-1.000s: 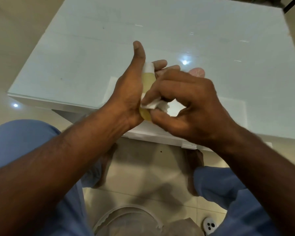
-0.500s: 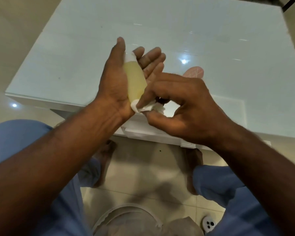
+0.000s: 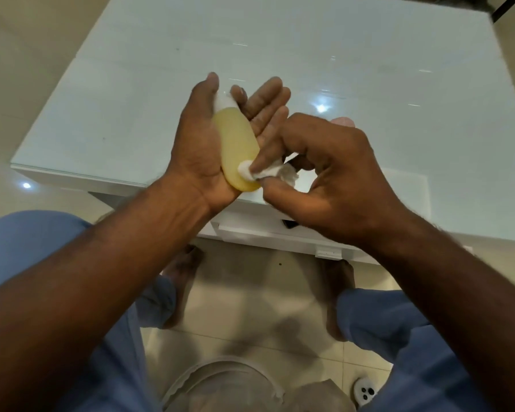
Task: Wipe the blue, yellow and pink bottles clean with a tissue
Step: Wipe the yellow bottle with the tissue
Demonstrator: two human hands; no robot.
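Since half a second ago, the left hand has opened a little more and tipped the yellow bottle so more of its side faces me, while the tissue has slid down to the bottle's rounded base.

That left grip is loose: the bottle lies along the palm, thumb up one side, fingers nearly straight behind it, white cap pointing away from me. It is held in the air over the near edge of the counter, not resting on it. The right hand pinches the crumpled tissue between thumb and forefinger and presses it on the bottle's lower end.

I judge the bottle light, smooth plastic, a bit squeezable and likely slippery under a rubbing tissue; cradled this loosely it could skate out of the palm. I would hold it round the middle of the body, with the cap end braced against the fingers. The tissue is soft and could tear under hard rubbing.

A pink bottle just peeks out behind the right hand on the counter. I cannot see a blue one.
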